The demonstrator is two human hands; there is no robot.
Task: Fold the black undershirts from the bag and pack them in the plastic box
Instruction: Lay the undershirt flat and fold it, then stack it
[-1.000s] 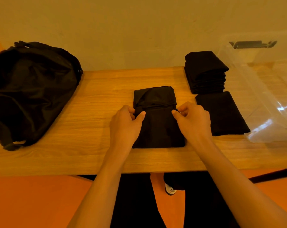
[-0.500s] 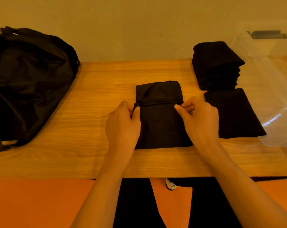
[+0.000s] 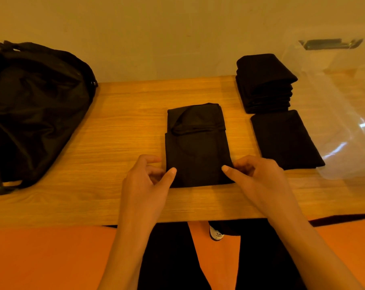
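Black undershirt point(image 3: 198, 151), partly folded, is lying at the middle of the desk point(image 3: 125, 122), its near end close to the front edge. The left hand point(image 3: 145, 185) is pinching its near-left edge, thumb on top; the right hand point(image 3: 259, 181) is pinching the near-right edge likewise. A single folded shirt point(image 3: 284, 139) and a stack of folded shirts point(image 3: 265, 84) are sitting toward the right end, beside the clear plastic box point(image 3: 344, 122). The black bag point(image 3: 35, 114) is lying at the left end. A white shoe point(image 3: 216, 235) below the front edge is showing a dark logo too small to read.
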